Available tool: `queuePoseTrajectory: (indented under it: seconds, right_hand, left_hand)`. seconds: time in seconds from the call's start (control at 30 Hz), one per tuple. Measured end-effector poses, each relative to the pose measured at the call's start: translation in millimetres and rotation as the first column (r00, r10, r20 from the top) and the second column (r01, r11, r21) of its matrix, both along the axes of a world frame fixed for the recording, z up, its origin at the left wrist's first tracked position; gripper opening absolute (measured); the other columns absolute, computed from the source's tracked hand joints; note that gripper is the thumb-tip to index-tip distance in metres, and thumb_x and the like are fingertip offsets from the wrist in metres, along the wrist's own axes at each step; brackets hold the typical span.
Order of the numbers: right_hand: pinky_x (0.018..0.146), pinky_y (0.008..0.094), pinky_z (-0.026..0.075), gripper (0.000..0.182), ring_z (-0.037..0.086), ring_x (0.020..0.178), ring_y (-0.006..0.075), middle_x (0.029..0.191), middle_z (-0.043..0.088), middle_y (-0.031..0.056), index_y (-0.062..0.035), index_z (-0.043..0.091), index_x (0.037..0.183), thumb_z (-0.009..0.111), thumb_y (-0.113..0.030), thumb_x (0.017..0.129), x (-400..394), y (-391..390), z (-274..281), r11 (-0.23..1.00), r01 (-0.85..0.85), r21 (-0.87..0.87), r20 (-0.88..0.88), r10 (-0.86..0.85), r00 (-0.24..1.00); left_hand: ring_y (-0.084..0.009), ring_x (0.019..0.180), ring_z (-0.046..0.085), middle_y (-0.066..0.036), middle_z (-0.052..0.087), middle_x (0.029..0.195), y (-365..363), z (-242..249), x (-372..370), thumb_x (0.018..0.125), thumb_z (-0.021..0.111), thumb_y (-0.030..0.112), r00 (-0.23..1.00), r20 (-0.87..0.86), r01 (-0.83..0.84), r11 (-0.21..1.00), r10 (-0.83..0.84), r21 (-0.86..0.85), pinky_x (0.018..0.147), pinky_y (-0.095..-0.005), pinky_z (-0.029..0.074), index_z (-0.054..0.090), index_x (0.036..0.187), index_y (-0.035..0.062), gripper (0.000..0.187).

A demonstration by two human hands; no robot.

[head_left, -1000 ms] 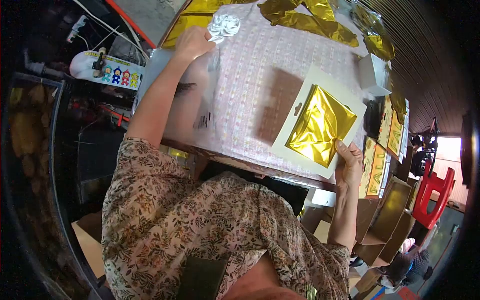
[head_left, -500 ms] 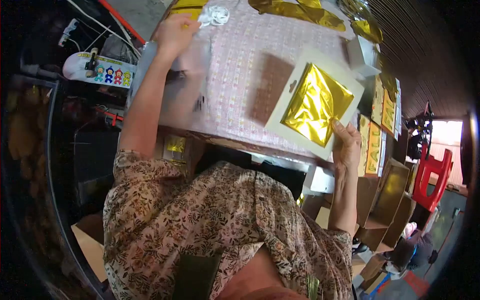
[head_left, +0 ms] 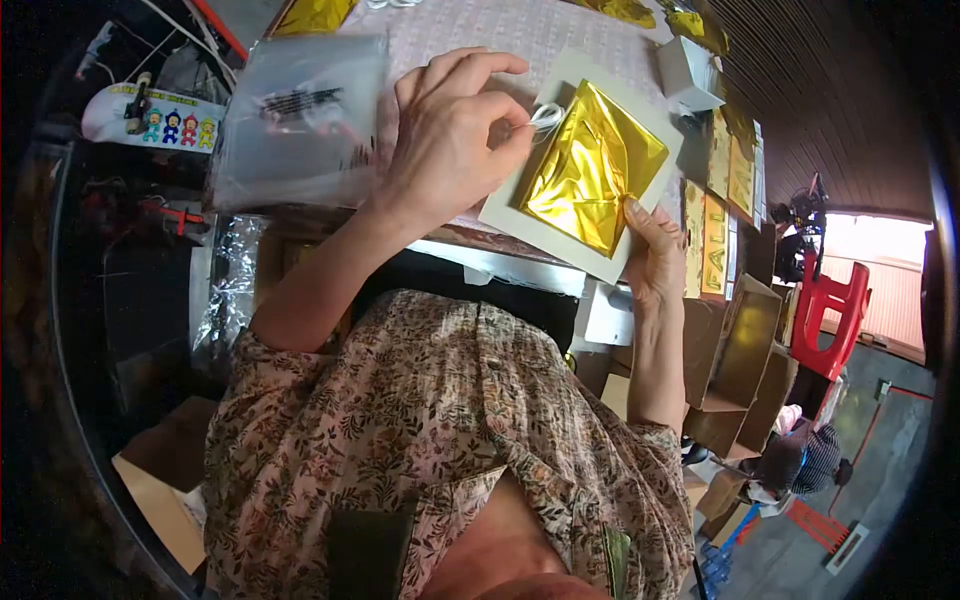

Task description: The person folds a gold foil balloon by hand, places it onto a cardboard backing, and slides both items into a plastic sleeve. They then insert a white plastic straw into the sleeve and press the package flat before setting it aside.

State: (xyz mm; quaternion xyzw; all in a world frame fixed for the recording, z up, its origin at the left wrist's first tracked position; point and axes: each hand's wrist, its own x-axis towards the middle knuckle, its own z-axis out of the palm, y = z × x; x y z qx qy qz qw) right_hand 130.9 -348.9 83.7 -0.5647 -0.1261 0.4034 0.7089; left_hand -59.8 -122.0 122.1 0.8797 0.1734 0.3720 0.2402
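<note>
My right hand grips the lower right edge of a pale backing card, its thumb pressing on the folded gold foil balloon or packet that lies on it. Between the thumb and index finger of my left hand is a small coil of white string, held over the card's left side. The other left fingers are raised and spread. The card is tilted above the table's near edge. Beside my left hand, a stack of clear plastic bags lies on the table.
Gold foil pieces and more white coils lie at the table's far side. A white box stands at the right, near yellow lettered packs. Open cardboard boxes and a red plastic stool are further right.
My left hand has come back from the white coils at the far left with one coil, and is now over the card. The card and gold foil have shifted slightly left and up in view.
</note>
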Motion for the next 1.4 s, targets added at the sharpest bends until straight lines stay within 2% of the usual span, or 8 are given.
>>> queuePoseTrajectory:
  seconds: [0.2, 0.43, 0.5, 0.57, 0.63, 0.8, 1.2, 1.4]
  right_hand:
    - [0.104, 0.0369, 0.052, 0.045, 0.068, 0.114, 0.0222, 0.127, 0.070, 0.0137, 0.0029, 0.059, 0.135, 0.073, -0.008, 0.094, -8.9, 0.9, -11.7, 0.999, 0.019, 0.042, -0.122, -0.014, 0.992]
    - [0.104, 0.0383, 0.053, 0.039, 0.069, 0.111, 0.0228, 0.124, 0.071, 0.0134, 0.0027, 0.063, 0.130, 0.072, -0.007, 0.093, -5.1, -4.6, -20.0, 0.999, 0.032, 0.010, -0.119, -0.031, 0.992]
    - [0.103, 0.0374, 0.053, 0.038, 0.070, 0.110, 0.0221, 0.123, 0.072, 0.0130, 0.0026, 0.064, 0.129, 0.072, -0.007, 0.093, -6.8, -4.1, -18.7, 0.999, 0.034, 0.017, -0.104, -0.032, 0.994]
    - [0.102, 0.0365, 0.054, 0.037, 0.070, 0.109, 0.0214, 0.122, 0.072, 0.0126, 0.0024, 0.065, 0.128, 0.072, -0.008, 0.093, -9.8, -0.9, -15.8, 0.999, 0.028, 0.025, -0.089, -0.026, 0.996]
    - [0.099, 0.0339, 0.055, 0.031, 0.071, 0.104, 0.0190, 0.117, 0.075, 0.0114, 0.0021, 0.068, 0.123, 0.072, -0.006, 0.093, -13.9, 2.1, -13.4, 0.999, 0.002, 0.042, -0.041, 0.000, 0.999]
    - [0.095, 0.0309, 0.055, 0.022, 0.072, 0.098, 0.0162, 0.110, 0.077, 0.0102, 0.0019, 0.072, 0.115, 0.072, -0.003, 0.093, -21.0, 7.9, -9.3, 0.998, -0.009, 0.061, 0.009, 0.008, 1.000]
    - [0.092, 0.0283, 0.053, 0.019, 0.072, 0.093, 0.0147, 0.106, 0.077, 0.0113, 0.0039, 0.074, 0.111, 0.071, 0.001, 0.093, -22.0, 14.8, -12.0, 0.998, 0.035, 0.044, 0.011, -0.035, 0.999]
    - [0.091, 0.0279, 0.054, 0.020, 0.072, 0.093, 0.0145, 0.107, 0.078, 0.0113, 0.0025, 0.075, 0.112, 0.072, 0.001, 0.092, -27.8, 20.0, -12.4, 0.997, 0.071, 0.028, 0.023, -0.072, 0.997]
  left_hand:
    - [-0.0239, 0.130, 0.052, -0.001, 0.065, 0.132, -17.3, -6.8, 0.1, 0.080, 0.075, 0.014, 0.999, 0.029, -0.022, 0.993, 0.019, 0.115, 0.105, -0.0427, 0.032, 0.075, 0.077, 0.0092, 0.005]
    - [-0.0336, 0.129, 0.057, -0.020, 0.061, 0.139, -12.1, -23.2, -0.5, 0.099, 0.064, 0.013, 0.959, 0.178, 0.259, 0.933, -0.219, -0.248, 0.110, -0.0457, 0.048, 0.071, 0.122, -0.0009, 0.028]
    - [-0.0334, 0.118, 0.065, -0.023, 0.064, 0.133, -7.7, -27.4, -2.4, 0.104, 0.059, 0.016, 0.943, 0.300, 0.314, 0.679, -0.143, -0.663, 0.101, -0.0377, 0.055, 0.062, 0.133, -0.0045, 0.036]
    - [-0.0264, 0.105, 0.070, -0.020, 0.069, 0.122, -6.8, -36.1, 0.3, 0.105, 0.059, 0.015, 0.944, 0.314, 0.306, 0.638, -0.105, -0.706, 0.093, -0.0308, 0.056, 0.058, 0.135, -0.0068, 0.038]
    - [-0.0149, 0.114, 0.066, -0.013, 0.067, 0.131, -2.6, -29.0, -5.1, 0.106, 0.059, 0.014, 0.853, 0.372, 0.466, 0.214, -0.367, -0.858, 0.099, -0.0289, 0.053, 0.052, 0.143, -0.0064, 0.044]
    - [-0.0100, 0.107, 0.066, -0.008, 0.070, 0.123, -4.6, -45.7, -0.9, 0.103, 0.061, 0.008, 0.889, 0.292, 0.404, 0.305, -0.351, -0.863, 0.093, -0.0268, 0.054, 0.054, 0.143, -0.0029, 0.042]
    - [-0.0097, 0.104, 0.067, -0.008, 0.070, 0.123, 4.5, -41.6, -18.6, 0.107, 0.056, 0.015, 0.883, 0.324, 0.369, 0.073, -0.339, -0.927, 0.093, -0.0256, 0.054, 0.058, 0.139, -0.0046, 0.037]
    - [-0.0106, 0.102, 0.068, -0.009, 0.073, 0.115, 3.7, -46.1, -19.0, 0.106, 0.058, 0.013, 0.909, 0.184, 0.307, 0.303, -0.375, -0.902, 0.090, -0.0262, 0.056, 0.064, 0.130, -0.0050, 0.031]
